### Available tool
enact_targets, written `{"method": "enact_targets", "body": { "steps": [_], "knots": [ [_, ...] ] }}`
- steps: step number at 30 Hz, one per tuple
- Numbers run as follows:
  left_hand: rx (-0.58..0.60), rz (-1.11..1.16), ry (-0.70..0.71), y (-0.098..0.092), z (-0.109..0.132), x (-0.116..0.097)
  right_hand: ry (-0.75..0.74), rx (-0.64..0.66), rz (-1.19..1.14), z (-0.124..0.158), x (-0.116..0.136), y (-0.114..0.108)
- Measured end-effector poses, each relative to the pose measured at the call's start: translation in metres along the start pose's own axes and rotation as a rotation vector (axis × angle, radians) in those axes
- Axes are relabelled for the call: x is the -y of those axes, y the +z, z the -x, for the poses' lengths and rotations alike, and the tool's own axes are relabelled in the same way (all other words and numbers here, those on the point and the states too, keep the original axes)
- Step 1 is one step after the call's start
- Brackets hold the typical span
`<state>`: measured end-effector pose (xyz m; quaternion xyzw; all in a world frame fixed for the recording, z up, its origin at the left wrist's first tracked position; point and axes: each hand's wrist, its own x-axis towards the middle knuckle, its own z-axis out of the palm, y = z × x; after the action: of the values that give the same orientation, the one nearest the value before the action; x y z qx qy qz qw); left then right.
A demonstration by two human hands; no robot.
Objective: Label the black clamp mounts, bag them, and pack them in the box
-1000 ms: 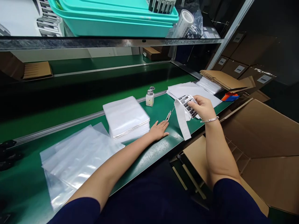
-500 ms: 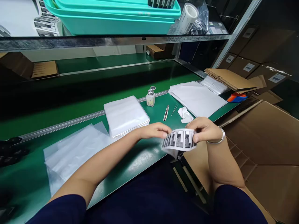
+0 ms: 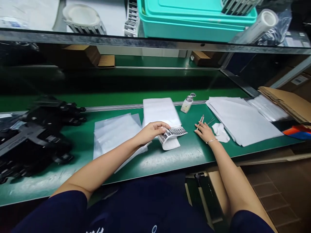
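Label strip (image 3: 179, 130), black print on white: in your left hand (image 3: 155, 130), fingers pinched closed on its left end, over the desk (image 3: 189, 155), before the white plastic stack (image 3: 160, 111). Likely light, bendy, easily creased; best held by its edges. Right hand (image 3: 205, 132): your fingers spread, at the utility knife (image 3: 202, 119); whether gripping, cannot tell. Tweezers (image 3: 211, 121), crumpled tissue (image 3: 221, 133): just beside. Strip's fine print: illegible; its pinched end: covered by your fingers.

Black parts (image 3: 31, 136) cut by left edge; knife (image 3: 202, 118) partly hidden by right hand (image 3: 205, 133); label strip (image 3: 178, 130) illegible.
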<state>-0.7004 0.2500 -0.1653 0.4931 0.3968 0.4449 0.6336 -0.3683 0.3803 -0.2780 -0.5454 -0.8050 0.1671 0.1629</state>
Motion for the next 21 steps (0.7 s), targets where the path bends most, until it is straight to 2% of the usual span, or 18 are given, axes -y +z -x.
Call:
{"method": "enact_targets", "body": {
  "steps": [3,6,9,11,13,15,17,19,21],
  "knots": [
    [0.047,0.05,0.02,-0.003,0.013,-0.007,-0.034,-0.02,0.013,-0.009,-0.02,-0.018],
    [0.002,0.043,0.057,-0.005,0.021,-0.013,-0.024,-0.085,0.018,-0.011,-0.034,-0.041],
    [-0.089,0.012,0.1,-0.005,0.023,-0.018,-0.009,-0.185,0.02,-0.003,-0.022,-0.051],
    [-0.12,0.008,0.112,-0.003,0.021,-0.022,-0.037,-0.211,-0.002,0.009,0.008,-0.05],
    [-0.119,0.008,0.113,0.003,0.017,-0.026,-0.122,-0.167,-0.106,0.027,0.051,-0.046],
    [-0.093,-0.01,0.11,0.012,0.012,-0.029,-0.265,-0.066,-0.442,0.047,0.1,-0.043],
    [-0.056,-0.05,0.115,0.023,0.007,-0.032,-0.367,0.009,-0.641,0.063,0.144,-0.04],
    [-0.032,-0.119,0.134,0.032,0.003,-0.035,-0.294,-0.012,-0.68,0.072,0.174,-0.037],
    [-0.048,-0.227,0.173,0.038,0.0,-0.039,-0.175,-0.063,-0.692,0.077,0.187,-0.035]
  ]
}}
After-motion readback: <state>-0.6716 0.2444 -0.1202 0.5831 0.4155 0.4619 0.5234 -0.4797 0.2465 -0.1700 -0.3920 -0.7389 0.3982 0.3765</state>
